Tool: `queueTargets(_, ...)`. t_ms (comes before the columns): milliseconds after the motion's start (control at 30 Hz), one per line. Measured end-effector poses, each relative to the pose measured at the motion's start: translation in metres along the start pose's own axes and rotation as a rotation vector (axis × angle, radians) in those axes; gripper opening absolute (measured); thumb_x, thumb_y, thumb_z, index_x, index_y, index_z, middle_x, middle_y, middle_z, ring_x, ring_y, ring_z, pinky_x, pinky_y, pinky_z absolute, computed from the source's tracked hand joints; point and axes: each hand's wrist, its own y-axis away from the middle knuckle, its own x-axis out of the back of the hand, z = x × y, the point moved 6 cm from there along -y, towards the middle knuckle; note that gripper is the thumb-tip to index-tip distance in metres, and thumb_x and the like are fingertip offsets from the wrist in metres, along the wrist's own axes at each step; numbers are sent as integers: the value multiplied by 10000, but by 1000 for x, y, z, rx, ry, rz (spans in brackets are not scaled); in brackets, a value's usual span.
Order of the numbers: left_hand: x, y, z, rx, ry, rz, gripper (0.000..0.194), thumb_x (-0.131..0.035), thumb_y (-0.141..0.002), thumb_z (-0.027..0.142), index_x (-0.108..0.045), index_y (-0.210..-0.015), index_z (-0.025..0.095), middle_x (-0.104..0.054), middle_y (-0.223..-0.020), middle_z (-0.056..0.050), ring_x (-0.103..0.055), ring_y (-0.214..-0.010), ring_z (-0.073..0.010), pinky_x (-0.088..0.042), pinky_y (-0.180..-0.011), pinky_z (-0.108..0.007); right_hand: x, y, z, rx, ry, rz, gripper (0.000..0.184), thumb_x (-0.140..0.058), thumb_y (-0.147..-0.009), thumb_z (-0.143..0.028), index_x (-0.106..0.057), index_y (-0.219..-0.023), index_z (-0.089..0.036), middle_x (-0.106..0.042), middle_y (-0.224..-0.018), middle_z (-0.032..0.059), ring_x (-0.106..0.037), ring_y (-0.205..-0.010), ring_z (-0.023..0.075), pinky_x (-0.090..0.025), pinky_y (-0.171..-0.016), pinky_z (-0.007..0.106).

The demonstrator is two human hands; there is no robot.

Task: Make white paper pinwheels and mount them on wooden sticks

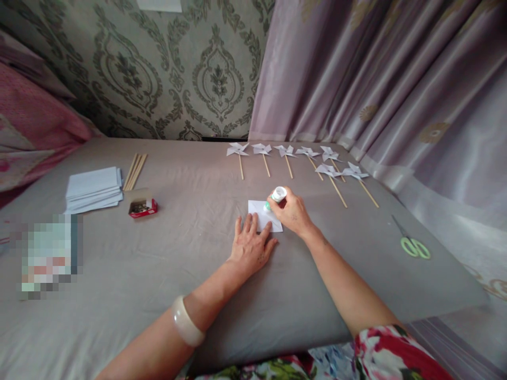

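Observation:
A small white paper square (258, 207) lies on the grey cloth in front of me. My left hand (253, 244) rests flat on its near edge with the fingers spread. A white and green glue stick (279, 194) is gripped in my right hand (293, 212), tilted so that its lower end meets the paper. The fingers hide part of the stick's body. Beyond the paper, several white paper pinwheels (285, 152) on wooden sticks lie in a row, with two of them nearer on the right.
Scissors (414, 247) with green handles lie at the right. To the left are a stack of white paper (95, 186), several wooden sticks (135, 172) and a small red box (143, 210) of metal bits. A blurred-out item (47, 256) sits at the far left.

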Motion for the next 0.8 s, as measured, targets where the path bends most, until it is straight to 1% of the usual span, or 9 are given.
queueTargets(67, 0, 0, -1, 3, 11, 1, 499, -309, -920, 497, -493, -1310, 248, -443, -1381, -176, -363, -1310, -352, -222, -1066, -569, 5, 0, 0, -17, -6, 45, 211, -563, -776, -355, -553, -895, -182, -699, -786, 83, -646, -675, 197, -481, -667, 299)
queueTargets(100, 1, 0, -1, 3, 16, 1, 492, -315, -917, 498, -502, -1299, 250, -445, -1378, -173, -365, -1310, -348, -227, -1064, -569, 6, 0, -1, -15, -9, 44, 207, -562, -776, -356, -553, -888, -183, -699, -786, 84, -645, -673, 197, -481, -668, 301)
queueTargets(233, 2, -2, -1, -7, 35, 31, 484, -330, -911, 510, -506, -1284, 257, -412, -1412, -150, -314, -1342, -338, -207, -1072, -580, 1, 6, -3, 9, -34, -24, 197, -556, -779, -355, -555, -884, -189, -693, -760, 70, -634, -639, 185, -477, -641, 287)
queueTargets(333, 2, -5, -2, -34, 56, 32, 498, -329, -907, 528, -488, -1298, 263, -368, -1453, -129, -261, -1372, -330, -170, -1088, -586, -5, 9, -2, 16, -23, -44, 203, -564, -776, -354, -559, -895, -190, -695, -769, 68, -637, -652, 187, -472, -636, 282)
queueTargets(433, -1, -8, -5, -68, 84, 3, 518, -332, -899, 552, -483, -1301, 263, -349, -1466, -131, -219, -1390, -327, -136, -1100, -584, -9, 9, -1, 22, -10, -50, 198, -564, -776, -346, -560, -899, -192, -695, -781, 68, -640, -667, 188, -470, -645, 282)
queueTargets(567, -5, -15, -12, -103, 125, -52, 551, -353, -873, 601, -511, -1270, 253, -324, -1478, -144, -186, -1398, -344, -117, -1102, -584, -11, 7, -3, 40, -8, -73, 180, -566, -776, -338, -560, -885, -195, -685, -758, 55, -626, -648, 177, -461, -635, 273)
queueTargets(700, -7, -21, -17, -143, 153, -111, 572, -367, -857, 624, -491, -1283, 263, -329, -1475, -141, -206, -1391, -349, -132, -1095, -588, -10, 7, -5, 48, -23, -110, 168, -569, -777, -330, -555, -879, -197, -658, -697, 27, -596, -600, 158, -440, -588, 253)
queueTargets(800, -6, -22, -17, -173, 145, -122, 566, -357, -869, 606, -466, -1303, 260, -340, -1468, -141, -221, -1387, -339, -137, -1097, -580, -10, 8, -6, 58, -67, -155, 166, -558, -791, -333, -551, -886, -196, -640, -680, 13, -578, -573, 143, -432, -566, 239)
